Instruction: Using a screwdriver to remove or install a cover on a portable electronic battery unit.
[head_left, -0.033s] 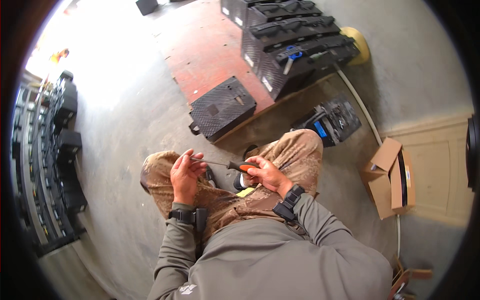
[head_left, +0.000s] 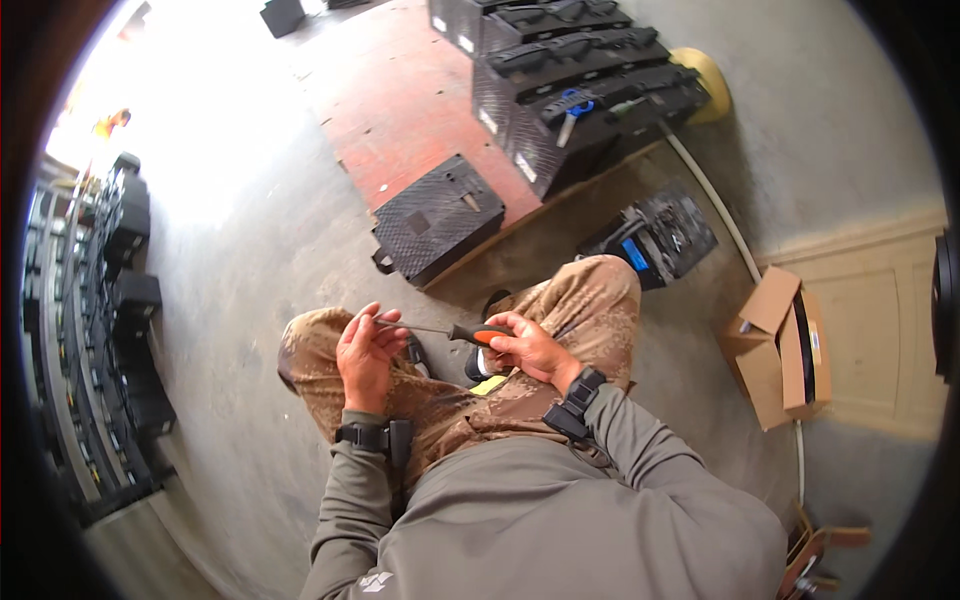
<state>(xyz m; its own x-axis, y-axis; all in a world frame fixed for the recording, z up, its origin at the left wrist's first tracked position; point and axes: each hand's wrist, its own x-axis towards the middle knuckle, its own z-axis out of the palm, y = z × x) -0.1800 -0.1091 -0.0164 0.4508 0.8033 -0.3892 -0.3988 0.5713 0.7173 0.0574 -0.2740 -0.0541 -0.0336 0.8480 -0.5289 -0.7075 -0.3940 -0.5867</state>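
Observation:
Between my two hands lies a screwdriver (head_left: 487, 336) with a black and orange handle, its thin metal shaft pointing left. The handle rests in my right hand (head_left: 535, 355), whose fingers are closed round it. My left hand (head_left: 365, 365) pinches the far end of the shaft between thumb and fingers; the tip itself is hidden there. Both hands are above my lap, over camouflage trousers (head_left: 595, 300). Ahead, a black textured box (head_left: 430, 225) sits at the corner of a red board (head_left: 385, 110), with a small tapered piece (head_left: 470, 202) on top.
Black cases (head_left: 590, 130) stand in a row on the board, with blue-handled scissors (head_left: 570, 112) on one. An opened black tool case (head_left: 675, 240) lies on the floor right of my knee. Farther right is an open cardboard box (head_left: 765, 350). Racks of black parts (head_left: 130, 300) line the left.
The surroundings ahead have shifted slightly left in the picture. My hands keep the same hold on the screwdriver.

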